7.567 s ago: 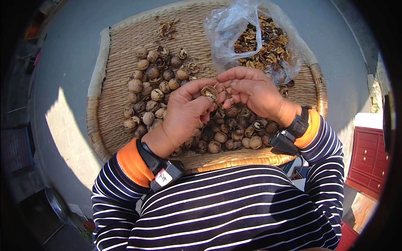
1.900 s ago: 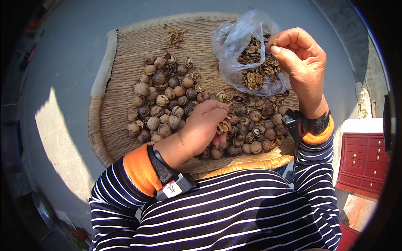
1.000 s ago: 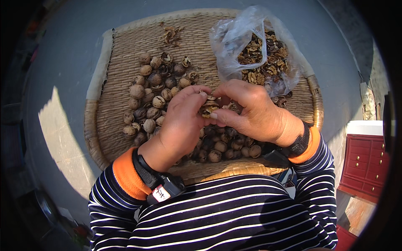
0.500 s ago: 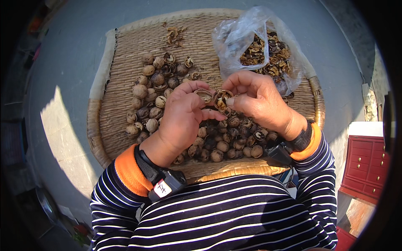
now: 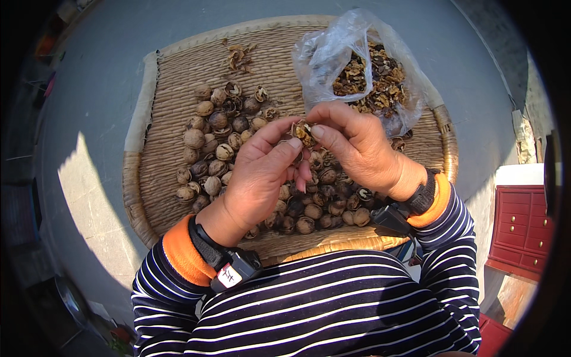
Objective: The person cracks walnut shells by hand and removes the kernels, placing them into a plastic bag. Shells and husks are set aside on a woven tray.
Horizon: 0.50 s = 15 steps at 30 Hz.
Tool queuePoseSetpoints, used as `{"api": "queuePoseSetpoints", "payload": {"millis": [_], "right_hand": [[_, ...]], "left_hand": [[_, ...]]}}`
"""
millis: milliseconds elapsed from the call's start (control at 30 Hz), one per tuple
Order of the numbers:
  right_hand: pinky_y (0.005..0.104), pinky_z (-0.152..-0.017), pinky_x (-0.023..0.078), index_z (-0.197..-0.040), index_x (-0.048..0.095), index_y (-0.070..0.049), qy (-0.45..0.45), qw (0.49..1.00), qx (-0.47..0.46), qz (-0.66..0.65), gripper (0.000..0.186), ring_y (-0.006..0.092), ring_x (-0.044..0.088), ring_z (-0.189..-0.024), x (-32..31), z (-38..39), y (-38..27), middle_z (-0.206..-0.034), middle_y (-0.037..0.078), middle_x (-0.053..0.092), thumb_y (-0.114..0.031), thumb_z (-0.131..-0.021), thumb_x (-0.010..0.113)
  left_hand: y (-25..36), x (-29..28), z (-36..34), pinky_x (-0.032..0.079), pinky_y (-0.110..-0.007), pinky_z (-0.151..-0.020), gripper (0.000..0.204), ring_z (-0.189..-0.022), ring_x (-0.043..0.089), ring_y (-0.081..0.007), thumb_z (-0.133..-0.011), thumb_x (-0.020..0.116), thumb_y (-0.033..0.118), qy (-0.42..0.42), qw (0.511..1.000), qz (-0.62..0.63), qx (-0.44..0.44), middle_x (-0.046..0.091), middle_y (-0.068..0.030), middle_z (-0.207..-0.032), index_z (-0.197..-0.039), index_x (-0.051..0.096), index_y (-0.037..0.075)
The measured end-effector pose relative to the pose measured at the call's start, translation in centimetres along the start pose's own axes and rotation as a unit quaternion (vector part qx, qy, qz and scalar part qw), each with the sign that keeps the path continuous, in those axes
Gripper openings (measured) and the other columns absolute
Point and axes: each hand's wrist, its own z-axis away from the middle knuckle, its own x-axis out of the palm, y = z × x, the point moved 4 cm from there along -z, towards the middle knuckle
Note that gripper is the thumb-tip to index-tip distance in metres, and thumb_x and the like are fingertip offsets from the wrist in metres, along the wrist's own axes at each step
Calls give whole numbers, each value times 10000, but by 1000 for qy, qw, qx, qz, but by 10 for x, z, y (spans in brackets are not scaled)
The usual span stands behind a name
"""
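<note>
My left hand (image 5: 262, 175) and my right hand (image 5: 357, 149) meet above a round woven tray (image 5: 172, 89), and together they pinch one cracked walnut (image 5: 302, 132) at the fingertips. Its shell is broken open and the kernel shows. Under and left of the hands lies a heap of whole and cracked walnuts (image 5: 211, 152). A clear plastic bag (image 5: 345, 53) holding shelled walnut pieces (image 5: 372, 74) rests on the tray's far right, just beyond my right hand.
A small scatter of shell bits (image 5: 238, 56) lies at the tray's far edge. The tray sits on a grey concrete floor (image 5: 95, 101). A red cabinet with small drawers (image 5: 523, 229) stands at the right.
My right hand came back from the plastic bag and joined my left hand on a walnut. Both hands have since lifted slightly, working the shell apart.
</note>
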Motion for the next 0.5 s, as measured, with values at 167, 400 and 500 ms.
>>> {"api": "queuePoseSetpoints", "payload": {"millis": [167,400,500], "right_hand": [[255,-668,501,-1122,567,15,-54,997,-33,-40,220,122,622,-751,2,1,-2,-836,84,643,-33,-908,566],[221,-638,479,-1061,619,-4,-55,989,66,-117,179,58,582,-738,-5,0,6,-823,36,663,-52,-889,623],[200,-623,461,-1041,620,-4,-70,990,48,-113,162,51,562,-705,-7,-4,6,-788,25,649,-77,-896,624]], "left_hand": [[-2,-3,-1,490,-269,-553,293,-686,577,-149,-968,456,111,12,1000,2,-14,579,-84,-871,-1245,482,20],[-2,3,2,477,-239,-536,369,-658,567,-119,-946,497,84,17,998,-55,11,588,-72,-862,-1301,432,4],[-1,4,2,497,-262,-550,377,-655,570,-141,-947,461,79,6,997,-73,-2,587,-88,-871,-1317,443,15]]}}
